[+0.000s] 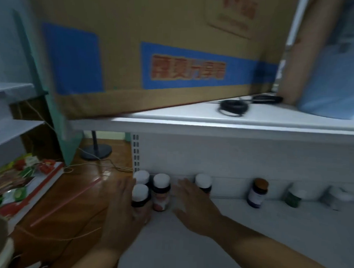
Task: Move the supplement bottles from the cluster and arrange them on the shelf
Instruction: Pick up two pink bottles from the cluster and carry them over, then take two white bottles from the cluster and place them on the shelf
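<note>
Lower centre: white-capped dark supplement bottles (150, 190) clustered at the white metal shelf's (249, 222) left end. Left hand (127, 204) touches one; right hand (191, 204) flat, fingers spread. Brown-capped bottle (257, 193) spaced rightward; most remains.

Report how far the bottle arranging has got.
Done: a brown-capped bottle, a green bottle and a blurred one further right stand spaced along the shelf. In hand: left hand rests against the white-capped cluster; right hand lies open beside it, holding nothing. Left: those four clustered bottles.
</note>
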Tool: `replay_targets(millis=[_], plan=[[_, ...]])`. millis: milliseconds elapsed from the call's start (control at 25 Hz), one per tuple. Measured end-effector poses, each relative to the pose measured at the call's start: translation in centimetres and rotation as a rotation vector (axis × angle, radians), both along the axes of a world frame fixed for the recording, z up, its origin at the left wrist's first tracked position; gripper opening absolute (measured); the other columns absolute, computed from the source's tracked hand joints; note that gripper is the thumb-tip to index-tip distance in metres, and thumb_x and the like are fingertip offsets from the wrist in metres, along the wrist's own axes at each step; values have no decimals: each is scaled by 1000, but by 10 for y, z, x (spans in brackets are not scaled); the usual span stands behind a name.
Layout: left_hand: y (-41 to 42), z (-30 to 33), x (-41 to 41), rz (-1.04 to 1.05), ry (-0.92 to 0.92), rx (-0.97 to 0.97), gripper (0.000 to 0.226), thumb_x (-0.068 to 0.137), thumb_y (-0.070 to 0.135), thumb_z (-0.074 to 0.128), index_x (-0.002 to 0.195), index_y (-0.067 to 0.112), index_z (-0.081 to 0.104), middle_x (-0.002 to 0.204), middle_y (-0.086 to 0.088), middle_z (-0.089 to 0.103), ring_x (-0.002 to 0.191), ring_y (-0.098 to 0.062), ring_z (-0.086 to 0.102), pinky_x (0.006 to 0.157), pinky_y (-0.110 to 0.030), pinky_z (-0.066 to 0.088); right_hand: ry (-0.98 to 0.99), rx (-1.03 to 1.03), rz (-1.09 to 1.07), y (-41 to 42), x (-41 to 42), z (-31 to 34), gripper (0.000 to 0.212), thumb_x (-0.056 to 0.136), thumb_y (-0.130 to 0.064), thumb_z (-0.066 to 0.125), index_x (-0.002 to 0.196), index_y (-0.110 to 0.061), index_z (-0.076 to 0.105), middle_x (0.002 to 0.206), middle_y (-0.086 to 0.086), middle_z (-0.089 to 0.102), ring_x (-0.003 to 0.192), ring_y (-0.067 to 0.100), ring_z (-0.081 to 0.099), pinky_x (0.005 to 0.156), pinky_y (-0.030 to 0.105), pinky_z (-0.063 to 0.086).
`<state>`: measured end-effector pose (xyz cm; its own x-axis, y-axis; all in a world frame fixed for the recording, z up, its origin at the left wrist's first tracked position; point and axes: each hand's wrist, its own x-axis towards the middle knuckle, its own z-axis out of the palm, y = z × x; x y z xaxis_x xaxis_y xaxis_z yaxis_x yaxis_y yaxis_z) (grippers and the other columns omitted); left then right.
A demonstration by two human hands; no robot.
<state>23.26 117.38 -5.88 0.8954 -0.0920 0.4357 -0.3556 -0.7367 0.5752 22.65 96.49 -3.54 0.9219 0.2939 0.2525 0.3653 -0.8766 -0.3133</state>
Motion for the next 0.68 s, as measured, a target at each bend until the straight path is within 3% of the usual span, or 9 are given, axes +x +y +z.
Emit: replay_targets(millis=[80,160,240,280,320,440,680], plan=[[-34,38,-10,-88,-129,165,62,81,57,39,129,19,48,149,-7,36,141,-25,25,109,-37,27,-72,-158,44,-47,-36,2,58,89,-44,35,138,-13,37,147,13,39,139,28,33,117,43,18],[-86,62,-17,-239,-131,363,82,80,71,19,136,15,43,151,-9,31,143,-26,19,112,-41,25,-85,-230,-27,-104,-68,5,60,93,-44,32,146,-16,23,159,8,12,147,24,6,116,33,-8],[-153,72,-30,-335,-16,508,88,76,73,15,144,18,28,156,-6,18,145,-24,8,118,-44,17,-187,-225,-144,-163,-107,8,59,93,-44,31,145,-18,27,158,9,17,146,25,12,120,40,2],[-191,76,-41,-360,31,557,82,80,69,20,146,21,20,158,-4,10,146,-22,2,119,-42,12,-214,-252,-203,-193,-129,13,59,92,-45,33,144,-19,30,156,10,22,145,27,18,120,45,13],[-231,80,-53,-386,65,600,74,85,62,27,147,23,16,159,-3,5,146,-20,-1,120,-40,8,-143,-283,-231,-224,-152,17,60,92,-46,36,145,-20,27,157,11,20,145,27,15,119,46,15],[-365,83,-97,-533,33,645,63,92,50,36,146,26,15,159,0,1,146,-19,-2,119,-38,7,-15,-302,-352,-319,-225,19,65,93,-47,38,148,-22,15,159,9,6,146,27,1,119,42,1],[-585,75,-174,-840,-49,637,61,91,49,39,145,31,17,159,-1,5,146,-20,3,119,-39,11,-4,-159,-662,-483,-347,13,68,86,-53,31,145,-20,25,156,13,18,145,30,13,118,41,9]])
